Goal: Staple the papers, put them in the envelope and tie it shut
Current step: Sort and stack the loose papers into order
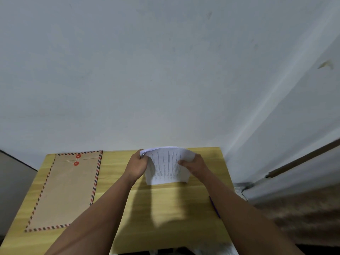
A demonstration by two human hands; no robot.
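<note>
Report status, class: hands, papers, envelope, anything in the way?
Both hands, left and right, grip the papers above the table. Envelope flat at left, unopened. Path between them unobstructed.

Your two bare forearms reach forward from the bottom of the frame, converging toward the middle. Your left hand [137,165] shows its back to the camera, fingers curled inward and gripping at the upper left. Your right hand [194,163] sits level with it, well apart, thumb pointing toward the left hand and fingers wrapped behind what it holds. Both wrists run straight, both arms raised off the surface below.
</note>
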